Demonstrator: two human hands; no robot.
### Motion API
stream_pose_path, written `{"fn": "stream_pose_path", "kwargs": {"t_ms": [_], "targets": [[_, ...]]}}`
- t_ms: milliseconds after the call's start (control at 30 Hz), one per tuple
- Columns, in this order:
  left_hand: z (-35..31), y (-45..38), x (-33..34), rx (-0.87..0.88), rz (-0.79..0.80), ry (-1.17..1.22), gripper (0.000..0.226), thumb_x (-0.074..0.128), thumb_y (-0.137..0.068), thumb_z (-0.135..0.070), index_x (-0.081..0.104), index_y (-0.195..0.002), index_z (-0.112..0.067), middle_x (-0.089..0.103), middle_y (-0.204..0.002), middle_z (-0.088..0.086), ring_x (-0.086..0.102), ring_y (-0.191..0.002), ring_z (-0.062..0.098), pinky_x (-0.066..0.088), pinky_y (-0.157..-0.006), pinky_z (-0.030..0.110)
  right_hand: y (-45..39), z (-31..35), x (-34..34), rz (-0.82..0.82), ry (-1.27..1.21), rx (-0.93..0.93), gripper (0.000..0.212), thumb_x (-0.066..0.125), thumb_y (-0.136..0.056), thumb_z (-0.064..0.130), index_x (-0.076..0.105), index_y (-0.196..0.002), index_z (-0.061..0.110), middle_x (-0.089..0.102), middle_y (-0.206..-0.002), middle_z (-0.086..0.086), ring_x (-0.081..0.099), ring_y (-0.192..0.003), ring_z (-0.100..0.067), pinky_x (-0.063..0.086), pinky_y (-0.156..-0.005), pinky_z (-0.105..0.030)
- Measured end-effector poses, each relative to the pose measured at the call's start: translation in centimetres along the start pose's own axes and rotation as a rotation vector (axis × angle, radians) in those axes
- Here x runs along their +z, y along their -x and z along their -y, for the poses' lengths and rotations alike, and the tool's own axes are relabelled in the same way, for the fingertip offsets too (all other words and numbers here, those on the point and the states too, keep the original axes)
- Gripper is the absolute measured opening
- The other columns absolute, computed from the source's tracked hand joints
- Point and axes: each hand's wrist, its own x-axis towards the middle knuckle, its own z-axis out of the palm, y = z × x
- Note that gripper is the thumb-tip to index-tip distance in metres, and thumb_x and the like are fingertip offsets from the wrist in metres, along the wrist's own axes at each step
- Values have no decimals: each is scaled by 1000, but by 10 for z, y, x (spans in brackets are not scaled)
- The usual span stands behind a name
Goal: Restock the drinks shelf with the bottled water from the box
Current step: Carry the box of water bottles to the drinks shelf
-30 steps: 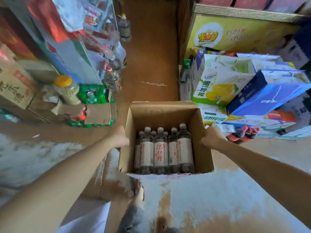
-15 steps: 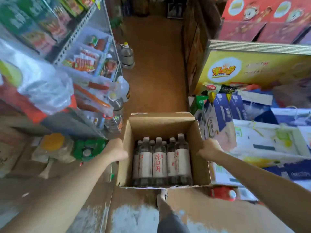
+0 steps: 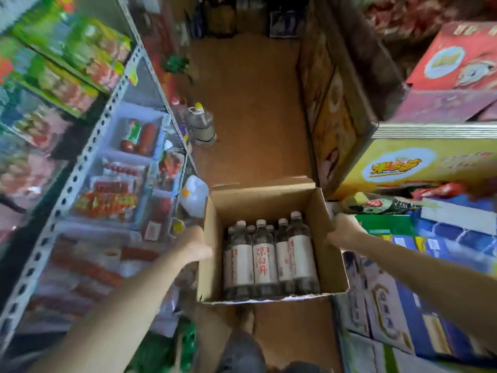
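A person holds an open cardboard box out in front, above the brown floor of a shop aisle. The left hand grips the box's left wall, at about 9 o'clock from the bottles. The right hand grips the right wall, at about 3 o'clock. Both hands curl around the top edges of the walls, so the fingers are mostly hidden.

Inside the box stand the water bottles. They are upright and packed close together against the near wall. They have white caps and white labels, and one label has red writing. The far half of the box floor is bare.

At 9 to 11 o'clock from the box is a metal shelf rack with holes in its post. It is full of red snack packs, though they look blurry. A white plastic jug sits just beside the box's far left corner. A big clear jug with a yellow cap stands on the floor at 11 o'clock, farther away.

At 1 to 2 o'clock is a yellow carton, with a red carton stacked higher up. At 3 to 5 o'clock are blue and white cartons, close to the box's right side.
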Motion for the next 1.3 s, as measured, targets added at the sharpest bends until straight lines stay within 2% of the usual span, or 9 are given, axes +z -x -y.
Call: {"fn": "stream_pose_path", "kwargs": {"t_ms": [100,200,333,467,533,867,933,1100,1300], "targets": [[-32,-66,-51,18,5,-23,36,66,-79,-14,58,-109,6,64,-103,17,63,-97,30,38,-60,25,-67,27,-38,-29,-72,23,19,65,-78,9,70,-92,-4,70,-91,-17,68,-89,-32,57,-72,-36],[-63,-134,-100,39,36,-13,44,67,-78,-15,53,-116,1,61,-100,14,62,-92,28,43,-65,26,-126,54,-82,-41,-66,34,13,64,-79,8,64,-70,-1,61,-67,-9,63,-76,-29,47,-52,-24],[-109,-222,-167,23,40,-9,18,67,-77,-15,52,-78,-4,56,-85,9,57,-76,23,38,-51,23,-212,91,-145,-33,-117,63,28,58,-80,4,45,-56,10,46,-59,-1,50,-66,-23,32,-42,-19],[-153,-305,-229,-7,28,16,34,66,-82,-16,52,-109,-1,52,-102,9,54,-93,22,40,-64,24,-310,130,-207,-60,-176,56,3,58,-81,4,55,-82,5,55,-80,-7,57,-75,-24,45,-56,-28],[-174,-349,-259,-23,49,12,34,65,-82,-15,54,-110,2,51,-91,6,53,-84,20,37,-56,22,-356,148,-240,-41,-183,57,4,58,-81,5,55,-78,5,56,-80,-7,58,-71,-22,45,-50,-26],[-271,-566,-428,-5,77,37,11,65,-78,-10,55,-78,-5,54,-77,10,56,-70,22,35,-52,25,-572,263,-407,-30,-208,81,21,60,-87,4,51,-70,12,59,-74,-6,59,-60,-15,45,-42,-20],[-292,-615,-462,0,80,50,27,65,-82,-12,42,-67,-12,43,-69,1,46,-63,16,37,-56,25,-618,284,-434,-30,-223,112,21,60,-89,4,51,-71,13,58,-75,-4,57,-62,-12,45,-46,-19],[-344,-722,-549,3,52,37,23,68,-84,-16,53,-99,-6,50,-91,3,51,-85,19,46,-71,27,-729,334,-501,-64,-258,129,14,61,-87,3,54,-79,12,61,-81,-5,59,-68,-13,49,-51,-21],[-410,-850,-655,-4,62,79,21,68,-85,-15,52,-96,-7,56,-88,4,60,-86,20,50,-61,24,-874,391,-598,-26,-235,41,18,59,-85,6,58,-67,9,63,-67,-5,60,-56,-13,45,-42,-20]]}}
